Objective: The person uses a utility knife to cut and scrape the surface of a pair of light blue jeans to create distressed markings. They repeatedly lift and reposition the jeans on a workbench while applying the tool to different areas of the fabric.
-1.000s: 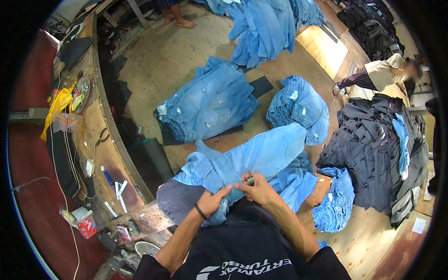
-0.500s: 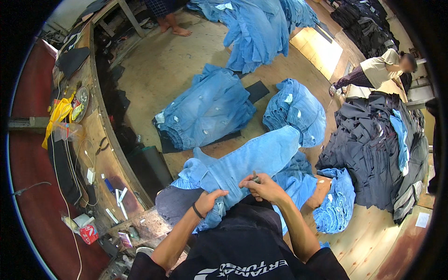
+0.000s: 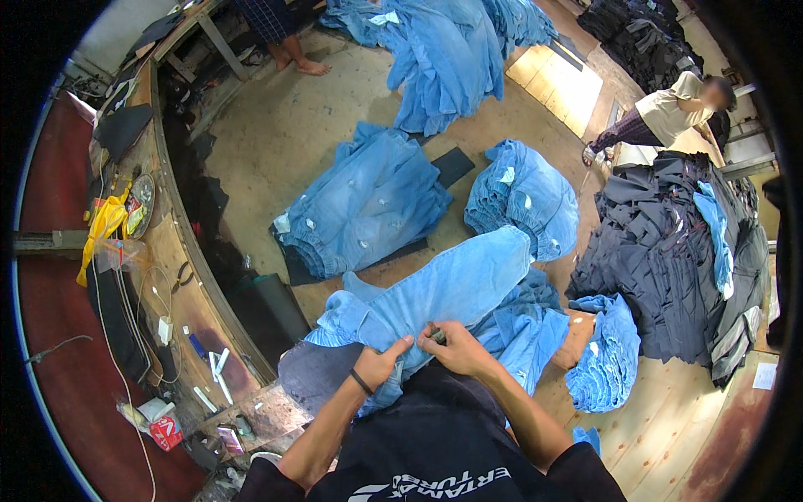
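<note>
Across my lap lies a light-blue denim garment [image 3: 456, 276] with a gathered elastic edge at its left end. My left hand [image 3: 382, 364] pinches a fold of it, thumb on top. Close beside it, to the right, my right hand [image 3: 457, 347] is closed around a small grey-brown tool [image 3: 437, 334]. Most of that tool is hidden in the fingers, so its kind cannot be made out. The right fingertips are at the cloth next to my left thumb. A dark cushion-like surface [image 3: 314, 372] shows under the garment's left end.
Denim piles lie ahead on the floor [image 3: 360, 201] [image 3: 523, 201], with a folded stack [image 3: 604, 360] at right. Dark garments [image 3: 652, 259] are heaped beyond it. A cluttered wooden bench [image 3: 196, 284] curves along the left. One person [image 3: 669, 117] bends at far right; another's bare feet [image 3: 311, 67] show at the back.
My right hand has moved left and slightly down, nearer my left hand. The small tool now shows less between its fingers. The garment stays across my lap.
</note>
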The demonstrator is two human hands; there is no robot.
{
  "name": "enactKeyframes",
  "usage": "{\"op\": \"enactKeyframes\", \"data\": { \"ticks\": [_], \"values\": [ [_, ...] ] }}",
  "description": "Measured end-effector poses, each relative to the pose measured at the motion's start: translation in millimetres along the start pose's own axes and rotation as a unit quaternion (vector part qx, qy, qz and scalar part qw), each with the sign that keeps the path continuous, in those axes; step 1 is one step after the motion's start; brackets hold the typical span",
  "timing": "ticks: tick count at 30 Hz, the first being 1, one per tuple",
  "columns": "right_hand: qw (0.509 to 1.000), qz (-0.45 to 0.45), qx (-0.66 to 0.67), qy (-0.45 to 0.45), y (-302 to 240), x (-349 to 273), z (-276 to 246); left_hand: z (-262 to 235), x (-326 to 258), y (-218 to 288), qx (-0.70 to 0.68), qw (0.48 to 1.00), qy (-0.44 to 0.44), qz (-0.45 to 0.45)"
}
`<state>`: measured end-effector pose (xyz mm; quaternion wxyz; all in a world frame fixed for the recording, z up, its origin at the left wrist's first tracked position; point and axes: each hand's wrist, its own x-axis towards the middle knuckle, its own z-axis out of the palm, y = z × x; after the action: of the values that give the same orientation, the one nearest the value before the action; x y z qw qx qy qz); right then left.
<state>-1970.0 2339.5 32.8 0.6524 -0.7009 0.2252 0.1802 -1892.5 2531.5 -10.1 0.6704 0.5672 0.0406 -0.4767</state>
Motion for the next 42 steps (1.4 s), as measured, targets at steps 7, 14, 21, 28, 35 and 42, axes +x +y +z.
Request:
{"op": "enactKeyframes", "data": {
  "ticks": [7, 14, 21, 28, 35, 42],
  "values": [
    [0.988, 0.087, 0.131, -0.004, -8.7, -10.4, 4.0, -4.3, -3.2, -3.3, -0.016, 1.000, -0.001, -0.021],
    [0.988, 0.091, 0.118, -0.034, -4.4, -3.8, 0.3, -1.6, -4.2, -4.0, -0.007, 1.000, 0.000, 0.002],
    [0.985, 0.118, 0.117, -0.049, 1.6, -4.9, -4.2, -4.6, -6.5, -2.6, -0.012, 1.000, -0.003, 0.003],
    [0.981, 0.118, 0.146, -0.051, -2.9, -3.6, -2.5, -4.0, -6.1, -4.7, 0.007, 1.000, 0.008, -0.023],
    [0.981, 0.120, 0.146, -0.048, -2.3, -7.5, -2.5, -1.4, -9.4, -1.1, -0.003, 1.000, 0.004, -0.007],
    [0.989, 0.105, 0.103, -0.017, -5.2, -11.5, 2.9, 0.3, -15.1, -1.0, -0.011, 1.000, 0.018, 0.002]
  ]
}}
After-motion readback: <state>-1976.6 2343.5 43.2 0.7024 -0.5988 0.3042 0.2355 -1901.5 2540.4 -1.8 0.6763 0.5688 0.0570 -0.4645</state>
